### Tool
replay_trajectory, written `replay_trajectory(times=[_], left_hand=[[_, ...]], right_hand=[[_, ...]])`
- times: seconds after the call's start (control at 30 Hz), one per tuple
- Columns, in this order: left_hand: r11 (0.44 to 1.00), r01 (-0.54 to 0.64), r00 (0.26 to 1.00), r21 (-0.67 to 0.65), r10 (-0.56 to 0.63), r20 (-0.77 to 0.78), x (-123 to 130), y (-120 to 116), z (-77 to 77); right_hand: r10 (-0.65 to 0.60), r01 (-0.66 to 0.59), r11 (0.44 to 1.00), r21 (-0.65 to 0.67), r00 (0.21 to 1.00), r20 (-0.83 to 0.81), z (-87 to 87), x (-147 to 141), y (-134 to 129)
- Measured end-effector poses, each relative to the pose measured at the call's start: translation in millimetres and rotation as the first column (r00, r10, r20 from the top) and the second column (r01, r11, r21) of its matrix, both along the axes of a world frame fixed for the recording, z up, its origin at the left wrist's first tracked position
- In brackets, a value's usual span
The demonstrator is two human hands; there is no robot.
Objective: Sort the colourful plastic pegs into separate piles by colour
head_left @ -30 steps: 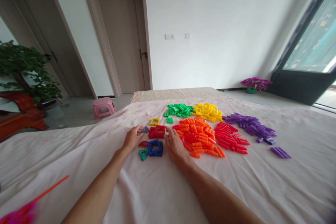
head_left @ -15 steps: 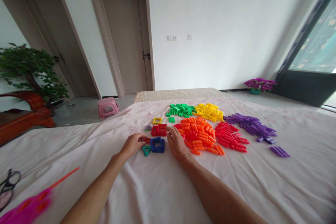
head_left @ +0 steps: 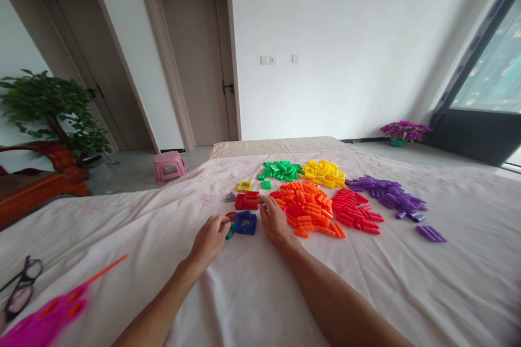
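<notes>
My left hand [head_left: 211,237] is closed, fingertips pinched at a green triangular frame [head_left: 230,231] and a red piece [head_left: 230,215]; its fingers hide what they grip. Just right of these tips lie blue square frames [head_left: 245,223], one on another at an angle. My right hand [head_left: 273,219] rests on the cloth with fingers extended, its fingertips at the right edge of the red square frames [head_left: 247,200]. Behind them are a yellow square frame [head_left: 245,186] and a small purple triangular frame [head_left: 230,197].
Piles of orange [head_left: 311,206], red [head_left: 354,211], green [head_left: 284,170], yellow [head_left: 324,173] and purple [head_left: 393,195] bullet-shaped pieces spread to the right. Black-framed glasses [head_left: 22,290] and a pink object with orange spots [head_left: 51,314] lie at the front left of the cloth [head_left: 260,293].
My left hand has shifted right and toward me, now partly covering the green triangular frame. My right hand has stayed nearly in place beside the red square frames.
</notes>
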State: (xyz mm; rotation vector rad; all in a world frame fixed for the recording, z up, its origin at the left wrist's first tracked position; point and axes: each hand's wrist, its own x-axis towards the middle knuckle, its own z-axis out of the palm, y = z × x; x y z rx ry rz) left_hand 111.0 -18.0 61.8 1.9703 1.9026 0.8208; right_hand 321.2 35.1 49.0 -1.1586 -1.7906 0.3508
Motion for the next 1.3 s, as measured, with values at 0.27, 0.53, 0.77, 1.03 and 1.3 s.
replay_trajectory(times=[0.27,0.53,0.77,1.03,1.3], left_hand=[[1.000,0.016,0.979,0.017,-0.012,-0.206,30.0,-16.2,4.9],[0.999,0.004,0.916,0.046,0.014,-0.400,36.6,-20.9,13.0],[0.992,0.023,0.901,0.127,0.035,-0.433,44.3,-18.3,6.0],[0.996,0.042,0.925,0.081,-0.008,-0.379,36.1,-16.9,6.3],[0.998,-0.054,0.919,-0.042,0.033,-0.393,-81.8,-63.3,39.7]], right_hand=[[0.008,-0.008,1.000,-0.004,1.000,0.013,1.3,1.7,0.8],[0.132,-0.123,0.991,-0.050,0.956,0.263,15.5,0.0,-15.5],[0.161,-0.136,0.983,-0.122,0.958,0.235,8.8,-0.4,-10.4],[0.210,-0.187,0.975,-0.118,0.948,0.240,8.3,-1.0,-6.1],[0.153,-0.152,0.988,-0.020,0.975,0.164,3.9,1.7,-1.7]])
